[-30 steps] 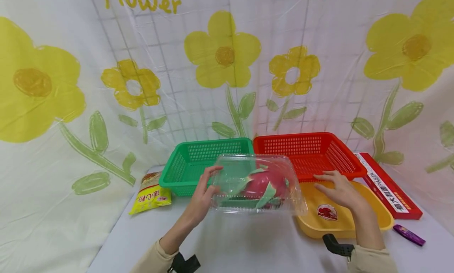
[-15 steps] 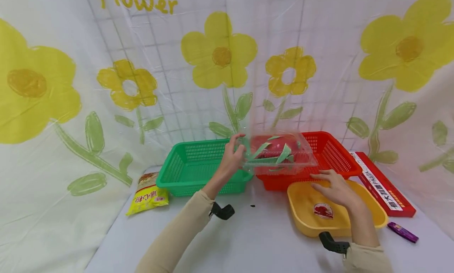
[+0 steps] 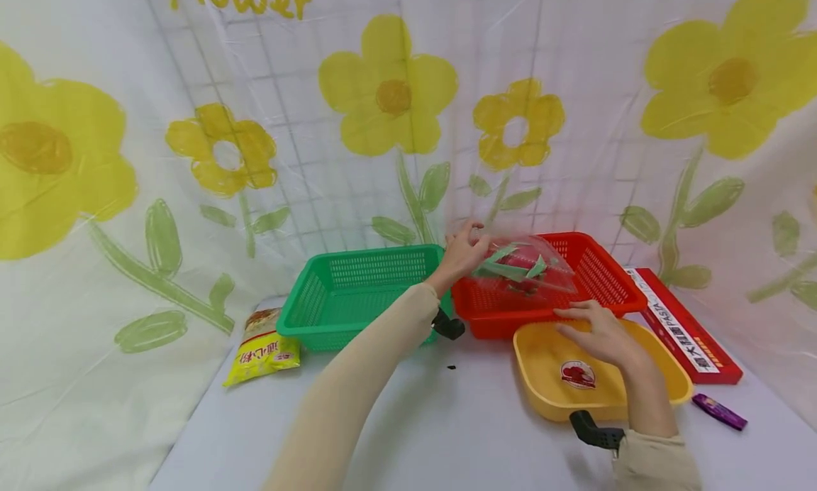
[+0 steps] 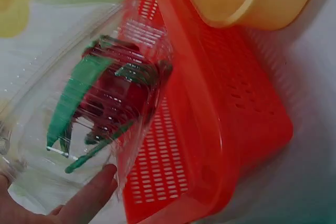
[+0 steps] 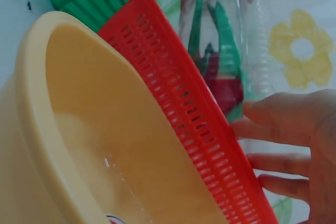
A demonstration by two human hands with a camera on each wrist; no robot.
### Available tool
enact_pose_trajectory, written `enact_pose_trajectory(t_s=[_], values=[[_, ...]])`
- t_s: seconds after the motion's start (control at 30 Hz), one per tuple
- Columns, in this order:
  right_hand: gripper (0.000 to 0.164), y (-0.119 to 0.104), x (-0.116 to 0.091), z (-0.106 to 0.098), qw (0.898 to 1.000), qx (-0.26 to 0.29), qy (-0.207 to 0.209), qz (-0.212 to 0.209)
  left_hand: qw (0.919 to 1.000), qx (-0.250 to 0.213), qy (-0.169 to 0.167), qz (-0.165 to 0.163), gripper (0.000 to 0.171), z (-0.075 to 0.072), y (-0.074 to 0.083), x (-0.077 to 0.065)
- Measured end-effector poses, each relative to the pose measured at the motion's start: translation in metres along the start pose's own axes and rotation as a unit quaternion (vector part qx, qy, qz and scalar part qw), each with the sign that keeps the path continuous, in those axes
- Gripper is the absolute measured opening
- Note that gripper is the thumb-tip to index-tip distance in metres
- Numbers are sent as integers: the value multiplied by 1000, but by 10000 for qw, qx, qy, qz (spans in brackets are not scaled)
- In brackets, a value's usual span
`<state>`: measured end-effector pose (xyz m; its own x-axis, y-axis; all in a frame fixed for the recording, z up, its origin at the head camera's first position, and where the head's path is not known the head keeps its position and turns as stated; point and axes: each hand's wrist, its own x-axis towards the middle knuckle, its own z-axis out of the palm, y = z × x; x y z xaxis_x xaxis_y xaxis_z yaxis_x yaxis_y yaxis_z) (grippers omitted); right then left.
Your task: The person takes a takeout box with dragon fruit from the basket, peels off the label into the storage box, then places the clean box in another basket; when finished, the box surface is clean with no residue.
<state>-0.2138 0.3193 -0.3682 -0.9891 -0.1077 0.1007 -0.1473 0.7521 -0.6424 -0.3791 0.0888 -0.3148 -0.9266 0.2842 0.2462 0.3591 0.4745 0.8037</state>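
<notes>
A clear plastic box (image 3: 555,267) with a red dragon fruit (image 4: 113,90) with green scales inside hangs tilted over the red basket (image 3: 475,324). My left hand (image 3: 464,253) grips the box by its left end, fingers along the edge in the left wrist view. Through the clear plastic the basket's slotted floor shows. My right hand (image 3: 600,338) hovers above the yellow tray (image 3: 536,395), its fairly straight fingertips right at the basket's near rim in the right wrist view. It holds nothing.
Left of the red basket stands a green basket (image 3: 300,303), with a yellow snack-like packet (image 3: 262,356) beside it. A long red pasta box (image 3: 689,328) and a small purple packet (image 3: 720,411) lie at the right. A flowered curtain (image 3: 389,186) hangs behind.
My left hand has carried the box with the dragon fruit away from me and rightward, from in front of the green basket to over the red one. The right hand stays almost still.
</notes>
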Motion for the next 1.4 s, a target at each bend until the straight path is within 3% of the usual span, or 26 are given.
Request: enact_pose_trajectory(t_s=[0.2, 0.43, 0.63, 0.83, 1.1, 1.3, 1.4], values=[[55, -1, 0, -3, 10000, 10, -36, 5, 9994, 70, -281, -169, 46, 24, -2, 14], [53, -1, -1, -3, 10000, -8, -45, 60, 9968, 254, -642, -408, 47, 53, -10, 18], [52, 0, 4, -2, 10000, -63, -62, -20, 9961, 46, -815, -344, 53, 67, -12, 18], [51, -1, 5, 0, 10000, 56, -55, 21, 9918, -24, -1162, -526, 53, 70, -9, 16], [51, -1, 3, -1, 9998, 188, 113, -20, 9823, 186, -1799, -496, 57, 56, -6, 26], [51, 0, 2, -2, 9997, 201, 101, 31, 9703, 975, -2195, -287, 56, 48, -15, 33], [50, 2, 1, -4, 9998, 107, 143, 116, 9577, 1756, -2278, -4, 60, 49, -6, 35]])
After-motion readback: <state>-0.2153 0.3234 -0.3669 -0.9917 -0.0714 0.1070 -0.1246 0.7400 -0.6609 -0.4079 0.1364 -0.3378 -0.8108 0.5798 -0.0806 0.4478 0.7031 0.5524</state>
